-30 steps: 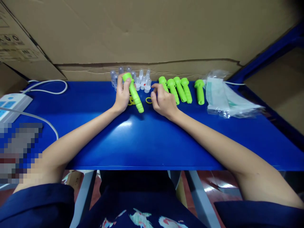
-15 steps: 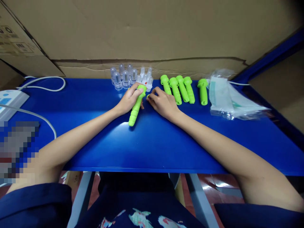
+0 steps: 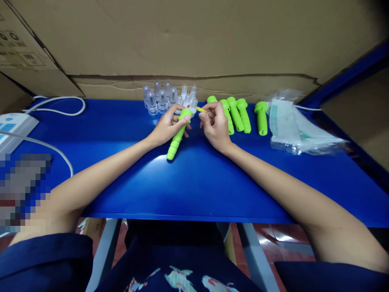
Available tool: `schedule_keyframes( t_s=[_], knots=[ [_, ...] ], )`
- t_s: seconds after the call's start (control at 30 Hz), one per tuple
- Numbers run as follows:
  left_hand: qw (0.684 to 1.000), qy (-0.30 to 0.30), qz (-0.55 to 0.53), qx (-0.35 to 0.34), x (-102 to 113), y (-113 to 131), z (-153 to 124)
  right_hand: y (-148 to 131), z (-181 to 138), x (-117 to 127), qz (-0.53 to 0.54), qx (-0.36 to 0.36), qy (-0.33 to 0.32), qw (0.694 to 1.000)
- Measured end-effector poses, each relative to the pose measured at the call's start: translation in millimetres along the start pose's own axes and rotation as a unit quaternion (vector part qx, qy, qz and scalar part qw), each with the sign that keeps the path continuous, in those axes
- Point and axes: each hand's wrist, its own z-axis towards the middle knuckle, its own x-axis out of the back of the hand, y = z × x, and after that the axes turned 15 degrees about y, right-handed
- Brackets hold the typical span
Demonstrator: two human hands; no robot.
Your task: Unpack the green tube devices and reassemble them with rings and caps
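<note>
My left hand (image 3: 166,126) is closed round the upper end of a bright green plastic handle (image 3: 178,136), whose lower tip rests on the blue table (image 3: 194,178). Just right of it, my right hand (image 3: 216,123) pinches a small yellow ring (image 3: 201,109) between thumb and fingertips, held a little above the table and close to the handle's top. Behind my hands stands a cluster of clear plastic caps (image 3: 161,99). Several more green handles (image 3: 240,113) lie side by side to the right.
Clear plastic bags with pale contents (image 3: 291,125) lie at the right end of the table. A white power strip (image 3: 12,125) and white cable (image 3: 57,105) sit at the left. Cardboard (image 3: 194,44) walls the back.
My right hand has lifted off the table with the yellow ring pinched in it. My left hand tilted the green handle, first swinging its lower tip leftward, and shifted slightly right.
</note>
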Motion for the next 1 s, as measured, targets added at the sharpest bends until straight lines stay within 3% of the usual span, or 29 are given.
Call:
schedule_keyframes(
  t_s=[0.2, 0.37, 0.53, 0.67, 0.87, 1.0],
  knots=[
    [0.995, -0.013, -0.048, 0.09, -5.5, 3.5, 3.2, -9.3, 2.0, 3.4, -0.037, -0.036, 0.009, 0.999],
    [0.984, -0.046, -0.034, 0.171, -3.3, 13.1, 2.5, -23.5, 3.9, 5.4, -0.061, -0.099, -0.045, 0.992],
    [0.978, -0.123, 0.005, 0.168, 1.7, 14.6, 1.4, -27.1, 3.5, 2.8, 0.012, -0.183, -0.09, 0.979],
    [0.979, -0.15, 0.032, 0.137, 3.4, 14.1, 0.6, -30.9, 3.9, 1.8, 0.062, -0.194, -0.096, 0.974],
    [0.978, -0.129, 0.087, 0.137, -1.5, 26.7, -3.7, -32.1, 5.8, 0.8, 0.124, -0.235, -0.112, 0.957],
    [0.981, -0.061, 0.084, 0.162, -5.4, 27.6, -4.7, -29.7, 8.6, 0.1, 0.143, -0.268, -0.115, 0.946]
  ],
)
